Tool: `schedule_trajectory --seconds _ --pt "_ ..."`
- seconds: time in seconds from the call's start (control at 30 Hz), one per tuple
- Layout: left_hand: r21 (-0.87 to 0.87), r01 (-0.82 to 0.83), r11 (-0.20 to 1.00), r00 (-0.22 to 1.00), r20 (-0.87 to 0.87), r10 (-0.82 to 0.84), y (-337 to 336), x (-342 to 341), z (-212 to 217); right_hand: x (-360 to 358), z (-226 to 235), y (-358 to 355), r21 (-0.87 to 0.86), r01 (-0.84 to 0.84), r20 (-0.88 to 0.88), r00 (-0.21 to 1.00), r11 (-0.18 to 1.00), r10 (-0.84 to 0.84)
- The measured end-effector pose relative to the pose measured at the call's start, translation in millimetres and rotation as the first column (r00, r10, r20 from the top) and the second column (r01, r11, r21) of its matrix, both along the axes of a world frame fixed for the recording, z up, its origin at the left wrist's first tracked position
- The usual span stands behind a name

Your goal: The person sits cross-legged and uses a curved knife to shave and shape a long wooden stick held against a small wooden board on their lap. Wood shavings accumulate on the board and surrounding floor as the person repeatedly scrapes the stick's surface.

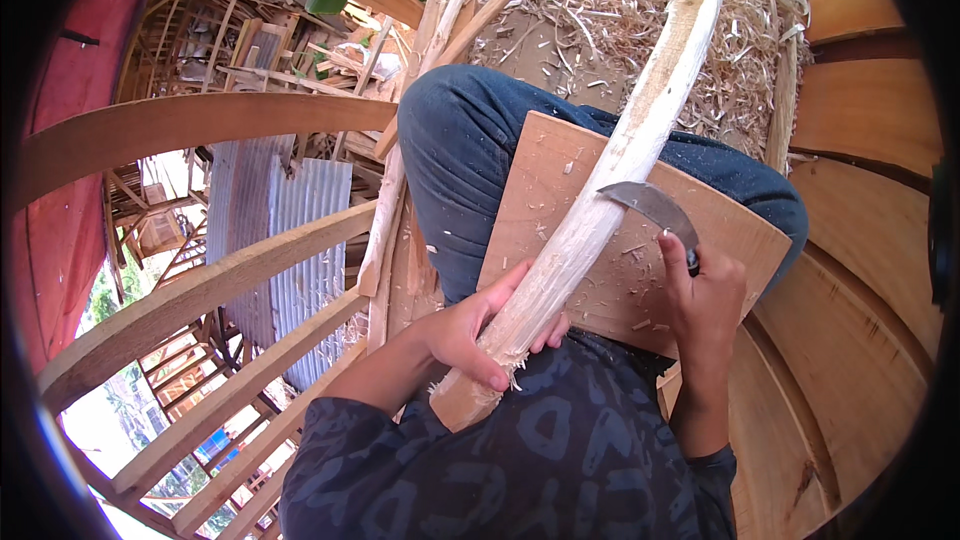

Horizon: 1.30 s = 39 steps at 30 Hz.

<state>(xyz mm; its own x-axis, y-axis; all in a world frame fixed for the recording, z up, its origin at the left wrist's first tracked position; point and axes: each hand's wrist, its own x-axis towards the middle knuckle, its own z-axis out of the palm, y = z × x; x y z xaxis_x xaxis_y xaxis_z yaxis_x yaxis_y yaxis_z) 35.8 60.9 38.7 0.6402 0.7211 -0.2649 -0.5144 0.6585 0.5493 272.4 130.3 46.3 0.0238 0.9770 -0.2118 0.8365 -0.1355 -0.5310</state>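
So, head view: long pale peeled wooden pole [640,130] runs from approx 7 o'clock by the person's belly up to 1 o'clock at the top edge, lying diagonally across a flat light-brown plywood board [560,200] that rests on the lap, over dark blue jeans [460,150]. Left hand [480,325] is wrapped around the pole's lower end w/ fingers curled over the top and thumb under, a firm closed grip just above the frayed butt. Right hand [705,295] sits at approx 4 o'clock from the board's centre, fist closed on the dark handle of a curved grey metal blade [655,205]; the blade arcs toward 10 o'clock and its tip touches the pole's right side about mid-board. Small chips lie on the board near the blade. Pale curly wood shavings [620,0] pile thick on the ground at 12 o'clock, both sides of the pole. Curved brown wooden ribs [200,290] sweep across 9 o'clock, w/ a grey corrugated metal sheet [280,230] behind them. Broad curved brown planks [860,110] fill 3 o'clock.
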Motion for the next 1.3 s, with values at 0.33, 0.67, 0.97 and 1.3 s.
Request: schedule_trajectory --seconds 0.33,0.67,0.97,1.3 --pt "-0.068 0.043 0.997 0.996 -0.074 -0.048 -1 -6 -1 -25 24 -33 -0.03 -0.418 -0.315 0.866 0.908 0.389" --pt "0.019 -0.072 0.997 0.997 -0.015 0.073 -8 6 -8 12 25 6 -0.142 -0.099 -0.169 0.983 0.985 0.074" --pt "-0.296 -0.327 0.897 0.914 0.14 0.38 -27 13 -7 -26 31 -36 -0.115 -0.509 -0.372 0.818 0.853 0.438" --pt "-0.445 -0.397 0.803 0.917 -0.151 0.369 -24 22 9 6 31 -9 -0.123 -0.174 -0.12 0.98 0.977 0.159"
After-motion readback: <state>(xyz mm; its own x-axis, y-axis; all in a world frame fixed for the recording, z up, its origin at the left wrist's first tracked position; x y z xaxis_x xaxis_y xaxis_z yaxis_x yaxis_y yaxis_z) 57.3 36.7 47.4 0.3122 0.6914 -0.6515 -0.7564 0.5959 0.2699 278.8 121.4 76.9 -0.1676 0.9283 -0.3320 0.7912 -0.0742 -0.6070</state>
